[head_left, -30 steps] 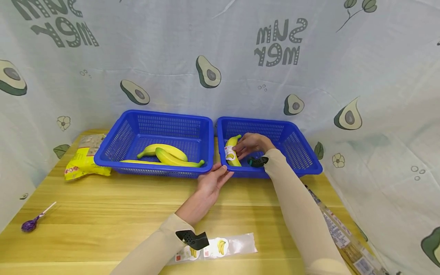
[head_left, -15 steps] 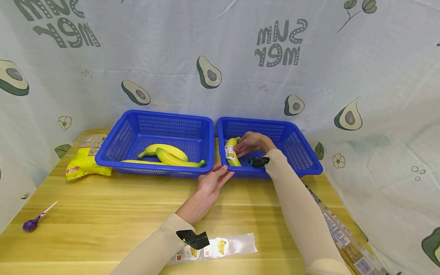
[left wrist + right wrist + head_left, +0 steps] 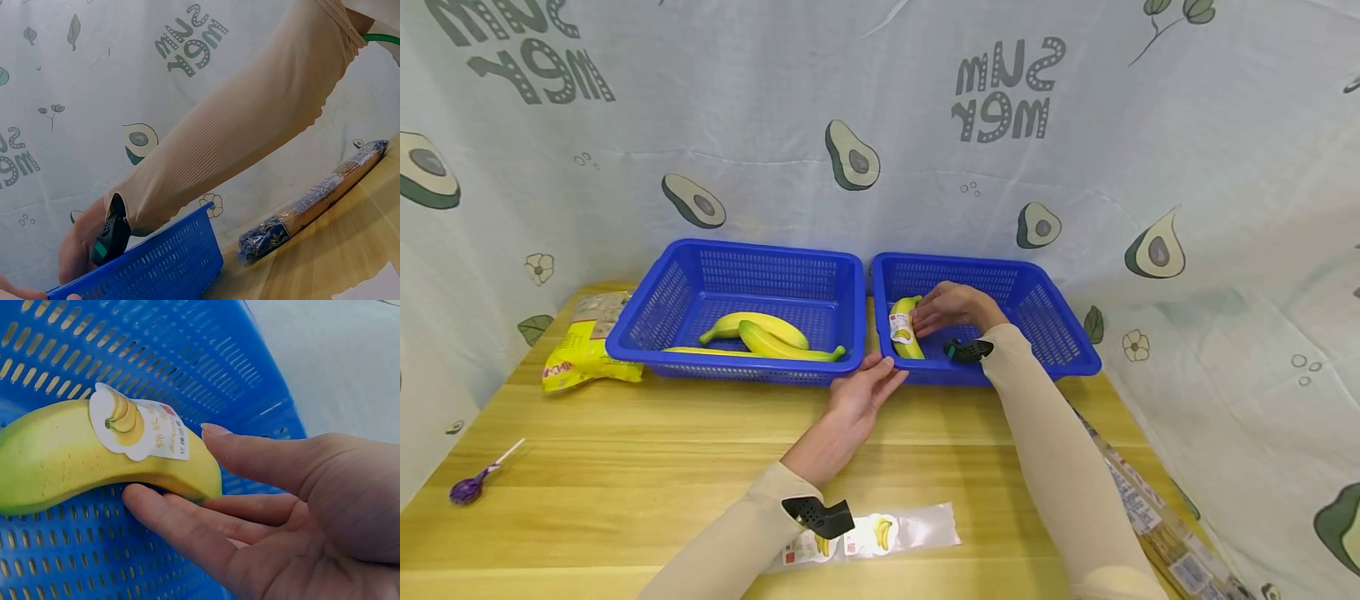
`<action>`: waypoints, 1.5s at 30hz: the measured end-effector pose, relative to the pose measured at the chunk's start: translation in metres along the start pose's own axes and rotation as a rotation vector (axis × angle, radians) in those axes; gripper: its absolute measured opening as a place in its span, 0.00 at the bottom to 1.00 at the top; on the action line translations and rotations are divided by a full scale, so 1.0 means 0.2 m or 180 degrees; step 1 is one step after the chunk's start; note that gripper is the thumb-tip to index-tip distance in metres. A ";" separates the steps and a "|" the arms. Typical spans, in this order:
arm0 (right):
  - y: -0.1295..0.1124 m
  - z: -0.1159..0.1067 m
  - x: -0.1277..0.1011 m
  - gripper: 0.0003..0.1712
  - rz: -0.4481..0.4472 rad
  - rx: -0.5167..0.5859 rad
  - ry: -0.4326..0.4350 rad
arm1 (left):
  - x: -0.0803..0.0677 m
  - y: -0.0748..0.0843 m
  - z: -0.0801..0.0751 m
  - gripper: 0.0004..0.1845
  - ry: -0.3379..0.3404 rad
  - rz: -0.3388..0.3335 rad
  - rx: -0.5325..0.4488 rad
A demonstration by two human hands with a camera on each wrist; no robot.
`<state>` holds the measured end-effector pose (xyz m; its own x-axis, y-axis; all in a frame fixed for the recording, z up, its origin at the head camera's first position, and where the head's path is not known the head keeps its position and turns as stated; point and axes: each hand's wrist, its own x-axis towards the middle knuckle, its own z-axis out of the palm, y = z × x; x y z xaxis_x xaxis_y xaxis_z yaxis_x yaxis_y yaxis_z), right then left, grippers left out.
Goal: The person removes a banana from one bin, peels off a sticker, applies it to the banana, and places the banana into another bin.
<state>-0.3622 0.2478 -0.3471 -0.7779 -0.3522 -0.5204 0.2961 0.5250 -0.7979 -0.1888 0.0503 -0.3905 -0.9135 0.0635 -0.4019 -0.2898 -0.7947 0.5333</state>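
Observation:
A yellow banana [image 3: 906, 350] with a white banana-picture label [image 3: 134, 428] lies along the left side of the right blue basket [image 3: 1060, 333]. My right hand [image 3: 951, 307] is beside it. In the right wrist view its thumb is near the banana's end by the label, and its loosely extended fingers lie along the inner curve, apart from the thumb. At the near left corner of that basket, my left hand [image 3: 853, 400] holds the rim, thumb on top and fingers against the front. Only its fingertips show in the left wrist view.
Several bananas [image 3: 775, 342] lie in the left blue basket [image 3: 737, 250]. Beside it is a yellow bag [image 3: 583, 354]. A purple lollipop [image 3: 471, 487] is at left; a clear strip of banana labels [image 3: 917, 529] lies in front. A long wrapped package [image 3: 312, 203] is at right.
My right hand has shifted very slightly rightward beside the banana. The banana stays in the basket, and my left hand remains at the rim.

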 end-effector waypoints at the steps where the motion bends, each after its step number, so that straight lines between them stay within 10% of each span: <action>1: 0.00 0.00 -0.01 0.26 -0.0002 -0.0022 0.0019 | 0.00 0.00 0.00 0.07 -0.0019 -0.0014 0.0015; 25: -0.06 0.08 -0.22 0.42 -0.0740 -0.0653 0.0710 | -0.14 0.13 -0.17 0.11 -0.0858 -0.0173 0.0570; 45: -0.12 0.21 -0.31 0.42 -0.1667 -0.0802 0.1051 | -0.23 0.24 -0.30 0.20 -0.0720 -0.0043 0.1007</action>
<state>-0.2980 0.2249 -0.3079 -0.9244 -0.3751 0.0689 -0.2743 0.5283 -0.8036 -0.1438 -0.0265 -0.3922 -0.9386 0.2324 -0.2549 -0.3438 -0.5697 0.7465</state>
